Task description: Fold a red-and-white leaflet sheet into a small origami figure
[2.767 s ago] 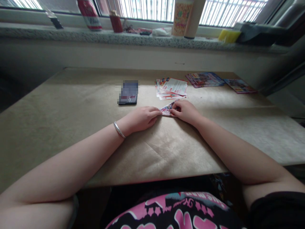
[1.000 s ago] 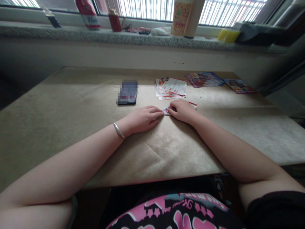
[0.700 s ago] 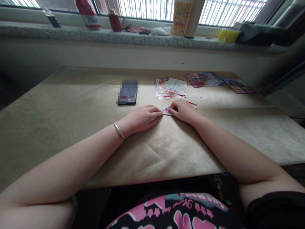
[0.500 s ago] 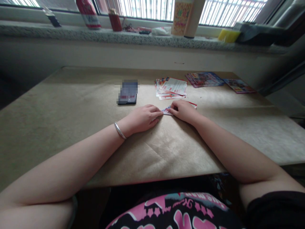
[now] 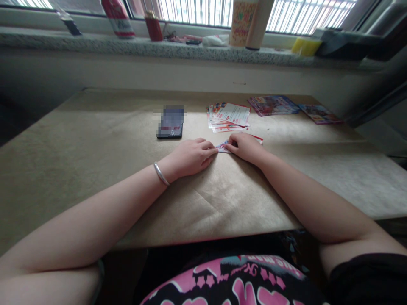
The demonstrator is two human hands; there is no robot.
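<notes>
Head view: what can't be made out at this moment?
All in the head view:
Printed paper: mostly hidden by the right hand; whether the left hand presses its tip is too small to tell.
Phone: screen pixelated.
White sheets: wording too small.
Red-and-white container: top cut off by upper edge.

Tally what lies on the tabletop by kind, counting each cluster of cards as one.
Phone: 1
Card clusters: 3 (pale fan, bright pile, bright cluster at far right)
Printed paper at the left hand and right hand: 1, partly hidden
Total: 5
</notes>
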